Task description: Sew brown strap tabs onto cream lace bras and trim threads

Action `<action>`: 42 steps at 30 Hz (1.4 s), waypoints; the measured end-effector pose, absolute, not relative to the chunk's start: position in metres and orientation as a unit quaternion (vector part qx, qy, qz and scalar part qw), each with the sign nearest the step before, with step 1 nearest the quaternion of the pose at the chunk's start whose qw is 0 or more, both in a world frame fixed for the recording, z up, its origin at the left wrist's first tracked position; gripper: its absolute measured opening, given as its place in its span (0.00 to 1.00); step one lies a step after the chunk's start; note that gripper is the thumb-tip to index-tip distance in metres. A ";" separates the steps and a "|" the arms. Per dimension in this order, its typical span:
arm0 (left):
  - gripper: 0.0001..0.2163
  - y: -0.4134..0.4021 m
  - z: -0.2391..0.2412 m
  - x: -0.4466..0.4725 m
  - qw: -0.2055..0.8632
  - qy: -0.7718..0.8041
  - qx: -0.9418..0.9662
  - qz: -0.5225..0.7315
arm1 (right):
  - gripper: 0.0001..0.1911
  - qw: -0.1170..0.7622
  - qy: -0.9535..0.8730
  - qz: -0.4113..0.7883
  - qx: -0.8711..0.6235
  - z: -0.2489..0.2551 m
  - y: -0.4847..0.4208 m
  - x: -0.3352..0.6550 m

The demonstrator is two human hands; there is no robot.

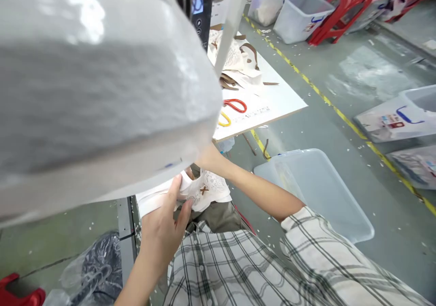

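A white fabric piece [212, 190] with cut-out lace patterning and a small brown cross-shaped trim hangs at the machine's near edge, over my lap. My left hand [162, 222] lies on its left part, index finger stretched along the cloth and thumb spread apart. My right hand [208, 157] reaches in from the right, close to the upper side of the cloth. Its fingers are hidden behind the big pale sewing machine head [112, 106], so their grip does not show. The needle area is hidden too.
On the white tabletop [272, 104] are red-handled scissors [236, 105], a yellow handle [225, 119], and white lace pieces [238, 61] with brown strips. A translucent lid [320, 188] lies on the floor at right. Plastic bins [303, 15] and a red stool [335, 15] stand beyond.
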State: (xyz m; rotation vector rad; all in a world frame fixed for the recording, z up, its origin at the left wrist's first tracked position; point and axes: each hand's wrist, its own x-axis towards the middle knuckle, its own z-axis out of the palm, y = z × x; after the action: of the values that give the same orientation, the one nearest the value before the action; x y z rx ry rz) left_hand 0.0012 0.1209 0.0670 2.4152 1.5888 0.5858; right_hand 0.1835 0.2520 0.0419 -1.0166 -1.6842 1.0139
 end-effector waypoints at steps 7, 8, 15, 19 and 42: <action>0.25 0.119 0.069 0.001 0.071 0.542 0.816 0.190 | 0.08 0.531 -0.642 0.372 -0.408 0.038 0.239 0.183; 0.24 0.118 0.069 0.001 0.068 0.539 0.815 0.201 | 0.08 0.538 -0.634 0.368 -0.416 0.037 0.236 0.184; 0.24 0.116 0.069 0.000 0.072 0.554 0.809 0.182 | 0.08 0.540 -0.607 0.398 -0.426 0.029 0.222 0.188; 0.24 0.115 0.069 -0.001 0.078 0.551 0.805 0.206 | 0.10 0.542 -0.611 0.407 -0.408 0.030 0.216 0.190; 0.42 0.094 0.057 0.016 0.081 0.553 0.795 0.236 | 0.25 0.472 -0.585 0.468 -0.464 0.041 0.152 0.193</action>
State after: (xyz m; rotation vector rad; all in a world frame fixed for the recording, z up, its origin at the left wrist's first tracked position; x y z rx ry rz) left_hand 0.0156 0.0943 0.0575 2.3759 1.6535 0.7065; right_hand 0.1926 0.1522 0.0406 -1.1370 -1.4315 1.1468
